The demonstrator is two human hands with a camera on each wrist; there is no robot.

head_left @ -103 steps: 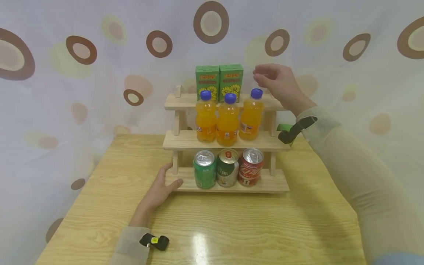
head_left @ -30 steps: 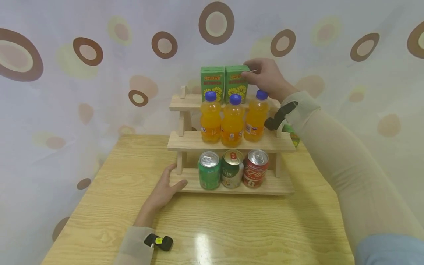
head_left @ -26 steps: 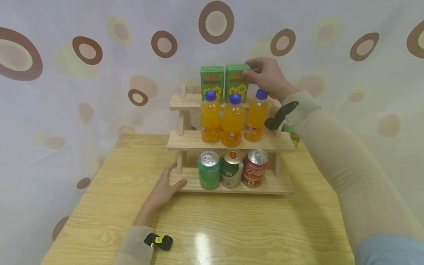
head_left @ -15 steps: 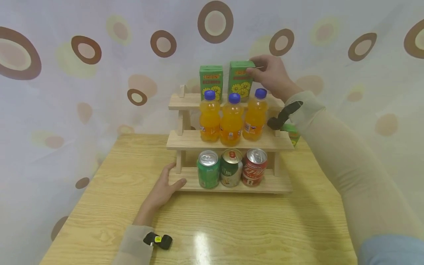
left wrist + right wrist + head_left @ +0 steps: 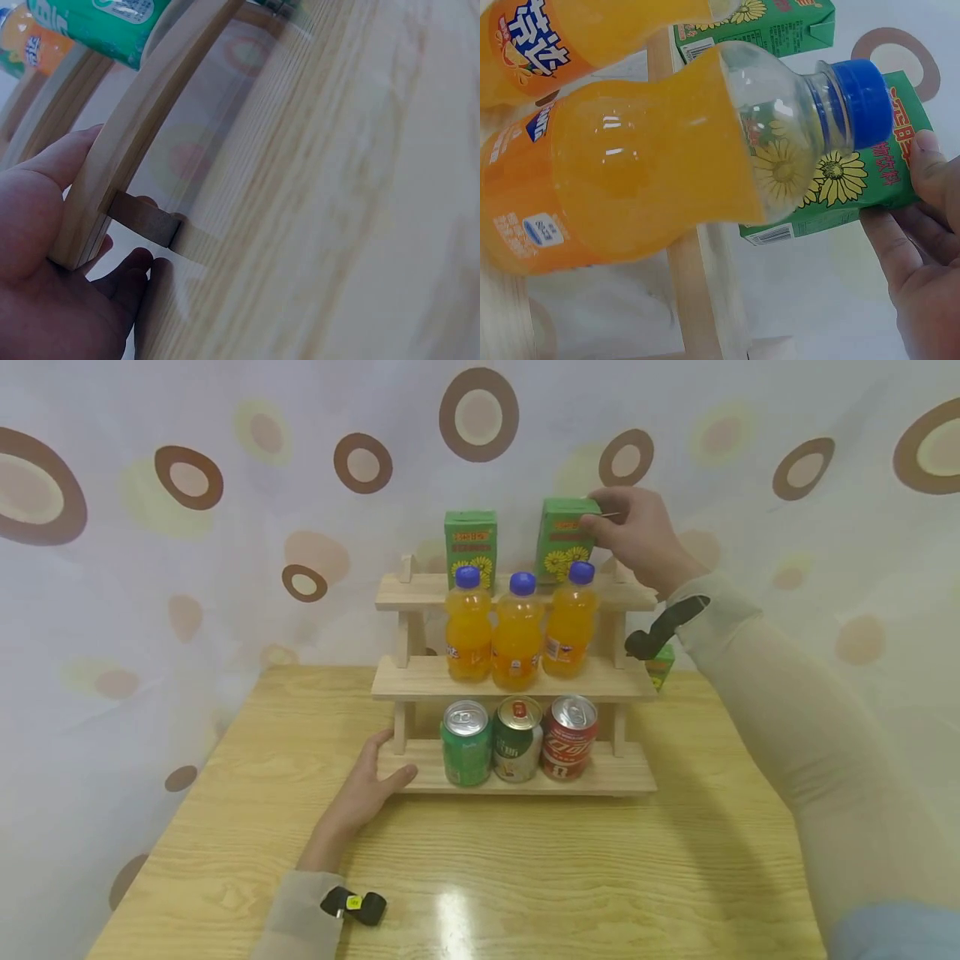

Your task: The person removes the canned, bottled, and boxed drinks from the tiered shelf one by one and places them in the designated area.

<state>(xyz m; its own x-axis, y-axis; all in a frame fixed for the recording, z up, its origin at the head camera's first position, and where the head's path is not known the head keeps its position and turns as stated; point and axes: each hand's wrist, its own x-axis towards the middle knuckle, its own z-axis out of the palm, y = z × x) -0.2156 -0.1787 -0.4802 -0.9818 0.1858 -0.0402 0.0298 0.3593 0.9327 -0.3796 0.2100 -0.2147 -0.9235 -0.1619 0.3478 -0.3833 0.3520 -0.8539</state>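
Observation:
My right hand (image 5: 637,535) pinches a green drink carton (image 5: 564,539) by its upper right edge, thumb in front, at the right half of the top tier. In the right wrist view the carton (image 5: 907,127) is partly hidden behind an orange soda bottle (image 5: 652,150). A matching carton (image 5: 471,545) stands on the top tier's left half. My left hand (image 5: 367,785) holds the left end of the bottom board of a three-tier wooden shelf (image 5: 622,777). In the left wrist view its thumb lies over the board (image 5: 112,165) and its fingers reach underneath.
Three orange soda bottles with blue caps, one in the centre (image 5: 515,639), stand on the middle tier. Below are a green can (image 5: 467,752), a green-and-white can (image 5: 517,747) and a red can (image 5: 570,743). Another green carton (image 5: 660,667) sits on the table behind the shelf's right side.
My right hand took hold of the right carton and has shifted it to the right, opening a gap between the two cartons. The left hand has kept its place on the shelf.

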